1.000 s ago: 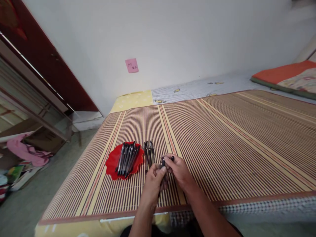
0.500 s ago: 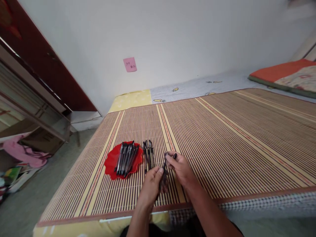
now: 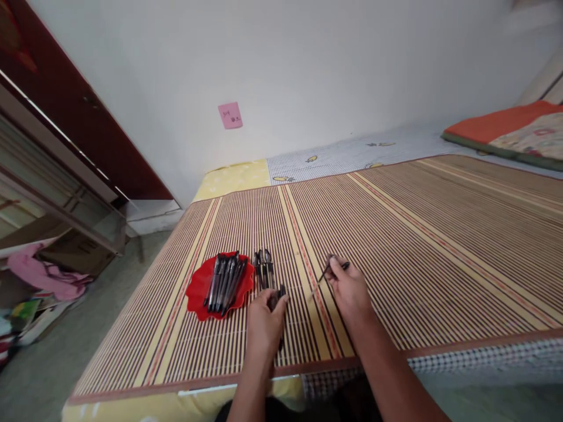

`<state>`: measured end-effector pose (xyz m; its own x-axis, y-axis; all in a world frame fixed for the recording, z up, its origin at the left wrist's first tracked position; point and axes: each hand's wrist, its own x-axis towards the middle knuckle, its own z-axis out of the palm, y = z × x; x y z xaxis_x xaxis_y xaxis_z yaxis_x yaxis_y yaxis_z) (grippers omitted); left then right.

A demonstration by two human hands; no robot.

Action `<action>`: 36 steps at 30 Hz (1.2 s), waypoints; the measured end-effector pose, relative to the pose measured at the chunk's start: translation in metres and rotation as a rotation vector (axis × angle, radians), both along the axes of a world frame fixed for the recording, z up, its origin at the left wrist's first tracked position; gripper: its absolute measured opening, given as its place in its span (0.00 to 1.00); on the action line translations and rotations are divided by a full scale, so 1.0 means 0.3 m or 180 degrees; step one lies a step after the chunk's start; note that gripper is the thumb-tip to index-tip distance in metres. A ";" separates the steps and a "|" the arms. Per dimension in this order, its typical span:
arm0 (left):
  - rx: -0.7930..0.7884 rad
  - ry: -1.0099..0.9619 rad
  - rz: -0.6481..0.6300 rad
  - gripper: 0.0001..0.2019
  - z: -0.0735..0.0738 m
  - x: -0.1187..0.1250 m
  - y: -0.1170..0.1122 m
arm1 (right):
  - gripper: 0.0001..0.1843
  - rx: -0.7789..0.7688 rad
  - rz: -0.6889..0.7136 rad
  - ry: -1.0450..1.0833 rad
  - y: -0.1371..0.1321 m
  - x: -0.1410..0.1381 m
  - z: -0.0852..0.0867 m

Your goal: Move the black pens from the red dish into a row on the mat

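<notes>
We have our fingers clamped, left hand (image 3: 265, 316) on a black pen (image 3: 282, 290), right hand (image 3: 350, 292) on a thin rod (image 3: 322, 275).

Open mat (image 3: 422, 246) stretches rightward — a row of pens (image 3: 264, 271) and the red dish (image 3: 200, 290) block the left.

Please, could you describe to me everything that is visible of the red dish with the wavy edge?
The red dish with a wavy, scalloped rim is shallow and roughly round, with a slightly shiny surface that looks like plastic. It sits upright on the tan-and-dark striped slatted mat. A bundle of slim black-and-clear pens lies in it, slanted, covering its middle and right; some reach its far rim. Its left side shows plain red. Its underside is hidden.
</notes>
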<state>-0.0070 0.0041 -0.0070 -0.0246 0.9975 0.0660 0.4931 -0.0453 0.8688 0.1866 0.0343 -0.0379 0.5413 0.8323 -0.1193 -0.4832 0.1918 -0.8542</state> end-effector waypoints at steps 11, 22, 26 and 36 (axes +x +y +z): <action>0.0530 0.0678 0.0280 0.09 -0.009 0.019 0.076 | 0.16 -0.0369 0.1140 -0.1285 -0.033 -0.071 0.037; 0.0591 0.1292 -0.0343 0.08 0.034 -0.023 0.015 | 0.15 -0.0327 0.1203 -0.1428 -0.028 -0.076 0.040; 0.0124 0.1654 -0.0741 0.15 0.077 -0.042 -0.048 | 0.14 -0.0291 0.1234 -0.1569 -0.024 -0.075 0.032; -0.0185 0.1857 -0.0842 0.16 0.083 0.002 -0.037 | 0.16 -0.0260 0.1245 -0.1746 -0.010 -0.075 -0.021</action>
<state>-0.0063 -0.0070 0.0178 0.2464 0.9673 -0.0603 0.8640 -0.1910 0.4658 0.1640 0.0313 -0.0441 0.2024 0.9792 0.0160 0.0035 0.0156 -0.9999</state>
